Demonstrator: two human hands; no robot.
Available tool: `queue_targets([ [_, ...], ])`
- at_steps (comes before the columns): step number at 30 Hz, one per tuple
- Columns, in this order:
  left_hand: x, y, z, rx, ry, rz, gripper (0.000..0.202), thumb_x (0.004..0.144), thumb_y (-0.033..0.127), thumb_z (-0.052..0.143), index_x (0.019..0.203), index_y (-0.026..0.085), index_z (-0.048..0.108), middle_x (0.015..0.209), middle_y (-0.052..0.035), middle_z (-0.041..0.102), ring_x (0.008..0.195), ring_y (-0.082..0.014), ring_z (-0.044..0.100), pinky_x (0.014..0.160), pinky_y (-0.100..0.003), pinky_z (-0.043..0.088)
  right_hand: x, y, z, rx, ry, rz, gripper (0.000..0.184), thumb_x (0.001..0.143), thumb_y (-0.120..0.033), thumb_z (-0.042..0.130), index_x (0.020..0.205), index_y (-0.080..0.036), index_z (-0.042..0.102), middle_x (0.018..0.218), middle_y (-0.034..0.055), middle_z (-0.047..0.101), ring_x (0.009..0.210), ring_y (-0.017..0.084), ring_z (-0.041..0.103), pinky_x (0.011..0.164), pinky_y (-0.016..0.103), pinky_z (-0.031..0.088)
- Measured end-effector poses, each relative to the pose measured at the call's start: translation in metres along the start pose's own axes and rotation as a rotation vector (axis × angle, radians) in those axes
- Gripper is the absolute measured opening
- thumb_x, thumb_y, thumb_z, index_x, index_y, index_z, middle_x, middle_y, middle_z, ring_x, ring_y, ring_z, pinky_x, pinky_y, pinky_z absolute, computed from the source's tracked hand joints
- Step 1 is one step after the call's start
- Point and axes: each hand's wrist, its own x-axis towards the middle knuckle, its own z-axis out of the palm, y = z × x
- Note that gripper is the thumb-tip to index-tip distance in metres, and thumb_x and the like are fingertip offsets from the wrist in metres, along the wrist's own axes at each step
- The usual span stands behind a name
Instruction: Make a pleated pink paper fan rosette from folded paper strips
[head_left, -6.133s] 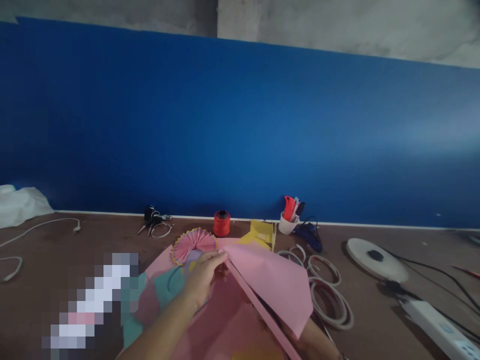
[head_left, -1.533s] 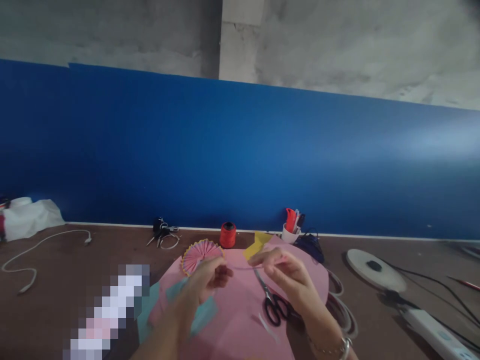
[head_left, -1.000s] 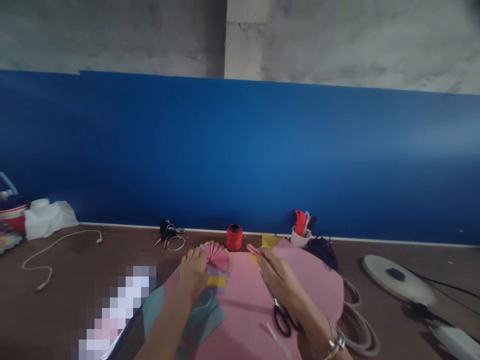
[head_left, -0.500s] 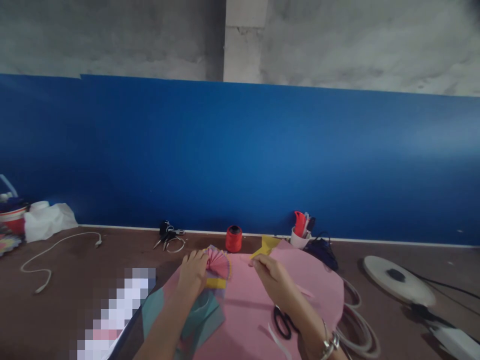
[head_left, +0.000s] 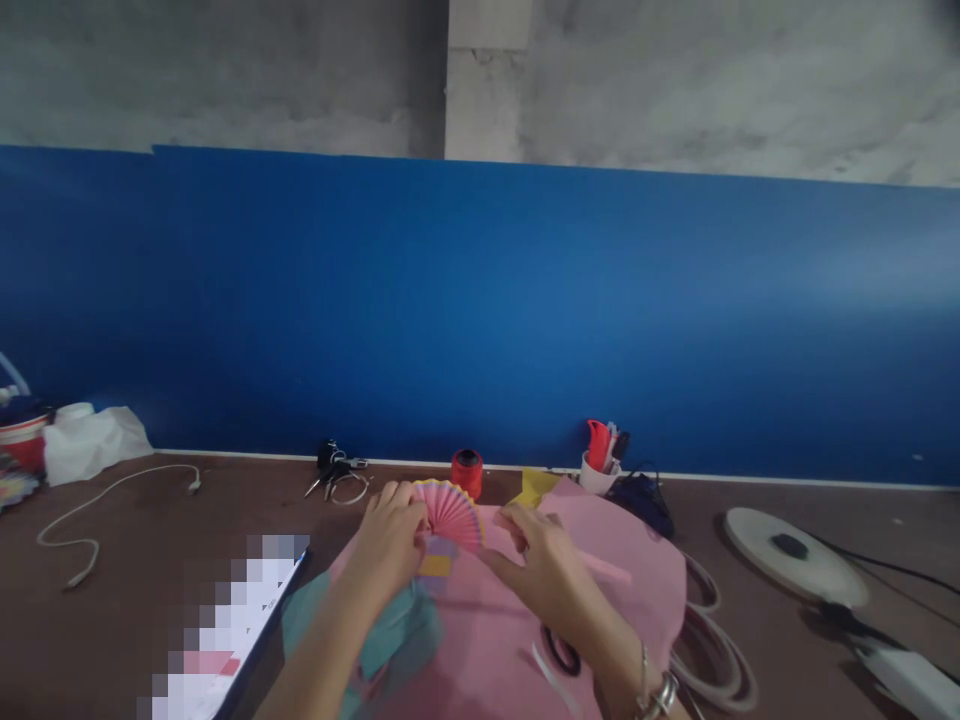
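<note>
Pinched in my left hand [head_left: 394,520] is a pleated pink paper fan [head_left: 452,513] with a yellow and purple edge, spread in an arc to the right. My right hand [head_left: 536,550] hovers by the fan's right end, thumb and fingers apart, with nothing visible in it. Under both hands lies a large sheet of pink paper [head_left: 630,535]. Below the fan is a yellow and purple piece [head_left: 435,566]. Teal paper [head_left: 401,625] sits beneath my left forearm. Black-handled scissors [head_left: 561,652] are partly hidden by my right forearm.
A red thread spool [head_left: 466,474] stands behind the fan, with keys [head_left: 341,470] to its left. A white cup of pens [head_left: 598,474] is at the back right. A tablet-like device [head_left: 240,630], a white cable [head_left: 94,545] and a round white disc [head_left: 795,555] lie around.
The fan has spread wider and shifted up and right. My right hand has opened beside it, away from the yellow paper. The teal paper has moved slightly.
</note>
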Motion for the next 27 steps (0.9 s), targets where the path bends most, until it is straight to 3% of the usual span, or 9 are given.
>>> queue_targets([
  [4,-0.008,0.023,-0.008,-0.186,0.091,0.075,0.015,0.068,0.008,0.05,0.068,0.021,0.059,0.112,-0.0068,0.055,0.108,-0.0253,0.045,0.089,-0.037,0.036,-0.005,-0.012,0.002,-0.127,0.084,-0.19,0.016,0.073,-0.016,0.06,0.087,-0.022,0.06,0.082,0.002,0.06,0.079,0.02,0.052,0.074,0.031,0.031],
  [7,-0.01,0.031,-0.004,-0.369,0.091,0.067,0.014,0.061,0.008,0.055,0.066,0.021,0.057,0.127,-0.0055,0.05,0.12,-0.0287,0.04,0.096,-0.039,0.035,-0.008,-0.013,0.002,-0.137,0.186,-0.228,0.017,0.071,-0.007,0.052,0.079,-0.021,0.059,0.077,0.0023,0.061,0.075,0.019,0.052,0.075,0.032,0.03],
  [11,-0.009,0.039,0.005,-0.423,0.322,-0.047,0.008,0.067,0.014,0.056,0.065,0.021,0.052,0.133,-0.008,0.046,0.126,-0.0326,0.034,0.1,-0.047,0.033,-0.008,-0.008,-0.002,0.005,0.279,0.076,0.009,0.071,-0.018,0.054,0.076,-0.02,0.061,0.052,-0.0031,0.046,0.057,0.016,0.043,0.062,0.028,0.031],
  [13,-0.011,0.047,0.008,-0.442,0.469,-0.114,0.009,0.072,0.015,0.055,0.067,0.022,0.051,0.137,-0.0084,0.042,0.128,-0.033,0.032,0.099,-0.049,0.034,-0.005,-0.008,-0.001,0.186,0.158,0.254,0.019,0.076,-0.033,0.056,0.062,-0.019,0.057,0.047,-0.0053,0.035,0.05,0.013,0.035,0.053,0.025,0.027],
  [15,-0.015,0.056,0.01,-0.487,0.527,-0.137,0.011,0.074,0.016,0.056,0.067,0.023,0.051,0.138,-0.008,0.041,0.127,-0.0333,0.034,0.097,-0.049,0.037,-0.002,-0.01,0.003,0.428,0.004,0.296,0.036,0.078,-0.043,0.054,0.052,-0.019,0.048,0.048,-0.0052,0.032,0.049,0.011,0.031,0.049,0.024,0.024],
  [19,-0.023,0.069,0.008,-0.582,0.512,-0.07,0.01,0.077,0.02,0.057,0.069,0.022,0.054,0.14,-0.0076,0.039,0.125,-0.0325,0.038,0.1,-0.048,0.036,0.003,-0.012,0.014,0.773,-0.033,0.307,0.04,0.075,-0.05,0.056,0.054,-0.018,0.046,0.05,-0.005,0.037,0.05,0.009,0.031,0.049,0.024,0.025],
  [22,-0.02,0.067,0.002,-0.864,0.476,-0.092,0.015,0.077,0.023,0.059,0.091,0.022,0.057,0.137,-0.0103,0.043,0.122,-0.0287,0.044,0.098,-0.042,0.038,0.005,-0.006,0.013,0.844,0.048,0.387,0.043,0.068,-0.054,0.061,0.053,-0.019,0.041,0.049,-0.0072,0.027,0.048,0.008,0.023,0.047,0.023,0.02],
  [24,-0.014,0.061,0.0,-1.163,0.413,-0.186,0.032,0.076,0.026,0.06,0.106,0.022,0.053,0.121,-0.0107,0.056,0.11,-0.0247,0.054,0.091,-0.036,0.044,0.006,-0.001,0.007,0.882,0.062,0.414,0.043,0.066,-0.054,0.062,0.052,-0.02,0.041,0.049,-0.0077,0.024,0.048,0.007,0.02,0.047,0.023,0.018],
  [27,-0.005,0.052,0.0,-1.459,0.289,-0.318,0.038,0.069,0.027,0.066,0.103,0.018,0.052,0.089,-0.0062,0.067,0.085,-0.0204,0.063,0.075,-0.029,0.048,0.007,0.005,-0.001,0.91,0.05,0.434,0.04,0.066,-0.05,0.063,0.052,-0.02,0.041,0.049,-0.0079,0.024,0.048,0.007,0.02,0.047,0.023,0.019],
])
